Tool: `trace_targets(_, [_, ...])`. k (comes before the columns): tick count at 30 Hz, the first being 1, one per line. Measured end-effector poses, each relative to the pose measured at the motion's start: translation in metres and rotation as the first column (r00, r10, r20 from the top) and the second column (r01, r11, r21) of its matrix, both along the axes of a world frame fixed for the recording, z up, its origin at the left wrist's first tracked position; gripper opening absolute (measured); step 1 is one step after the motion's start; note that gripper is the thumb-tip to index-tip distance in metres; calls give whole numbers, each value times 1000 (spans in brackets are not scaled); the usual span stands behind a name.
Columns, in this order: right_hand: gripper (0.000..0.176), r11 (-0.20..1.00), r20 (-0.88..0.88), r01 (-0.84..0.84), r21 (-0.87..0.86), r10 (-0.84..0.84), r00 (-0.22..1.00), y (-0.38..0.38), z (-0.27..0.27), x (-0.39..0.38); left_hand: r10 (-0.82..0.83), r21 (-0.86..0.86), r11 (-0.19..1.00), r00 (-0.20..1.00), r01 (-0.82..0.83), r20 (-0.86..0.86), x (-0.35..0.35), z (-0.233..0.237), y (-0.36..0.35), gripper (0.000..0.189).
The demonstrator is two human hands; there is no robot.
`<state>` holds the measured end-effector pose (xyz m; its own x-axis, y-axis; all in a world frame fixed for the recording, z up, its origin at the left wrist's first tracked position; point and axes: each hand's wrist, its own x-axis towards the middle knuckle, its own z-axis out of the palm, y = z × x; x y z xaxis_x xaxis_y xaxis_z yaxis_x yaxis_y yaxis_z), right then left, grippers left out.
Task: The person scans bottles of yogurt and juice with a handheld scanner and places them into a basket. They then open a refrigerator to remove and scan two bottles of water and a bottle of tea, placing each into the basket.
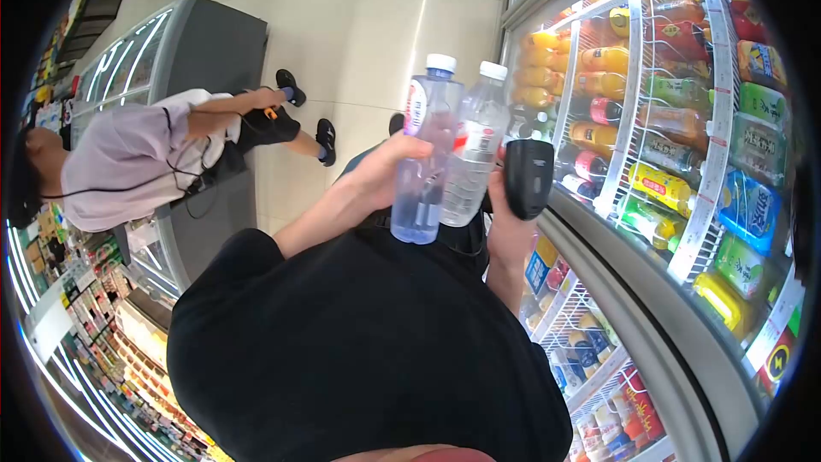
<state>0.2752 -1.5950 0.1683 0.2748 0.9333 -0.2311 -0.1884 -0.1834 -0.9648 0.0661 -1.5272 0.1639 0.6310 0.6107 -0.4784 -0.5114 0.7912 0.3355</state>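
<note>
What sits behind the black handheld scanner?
Cooler shelves of bottled drinks. The right hand wraps the scanner from below, hiding its handle. Beside it the left hand holds two water bottles.

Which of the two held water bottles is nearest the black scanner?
The clear bottle with the red-and-white label; it is right beside the scanner, while the blue-tinted bottle is on its far side.

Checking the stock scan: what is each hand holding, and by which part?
The left hand grips two water bottles around their middles; the right hand holds a black barcode scanner by its handle.
</note>
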Motion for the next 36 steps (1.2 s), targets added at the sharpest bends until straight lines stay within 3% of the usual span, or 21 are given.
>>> trace_targets(3, [39,993,54,-80,-88,85,995,7,2,5,106,-69,993,978,-95,178,-11,-24,20,74])
trace_targets(5, [40,990,29,-144,-13,144,989,26,16,4,207,-149,974,942,-172,265,-11,-18,37,75])
trace_targets(9, [43,978,84,-208,8,207,975,71,27,-8,222,-147,973,902,-179,370,-20,-22,71,88])
trace_targets(10, [37,995,38,-89,-50,91,995,82,27,-16,183,-133,981,901,-141,395,-24,-18,85,91])
trace_targets(13, [47,984,152,-155,89,141,978,126,37,-34,208,-131,978,847,-165,490,-27,-9,130,92])
trace_targets(18, [60,919,313,-342,194,273,910,194,49,-59,249,-153,968,844,-199,475,-58,-14,185,98])
trace_targets(23, [62,926,124,-378,-3,375,919,239,41,-92,265,-132,963,915,-235,305,-105,-17,218,88])
trace_targets(26, [58,889,180,-458,-11,453,873,271,44,-107,292,-82,956,932,-281,212,-123,-24,232,78])
trace_targets(31, [55,852,235,-523,-6,509,828,308,45,-130,340,2,940,934,-342,106,-141,-27,249,77])
trace_targets(33, [56,832,251,-554,-22,541,802,325,46,-135,417,-71,909,895,-411,158,-142,-28,258,83])
trace_targets(36, [53,770,86,-638,32,634,769,345,35,-124,451,-140,892,865,-430,218,-153,-30,270,101])
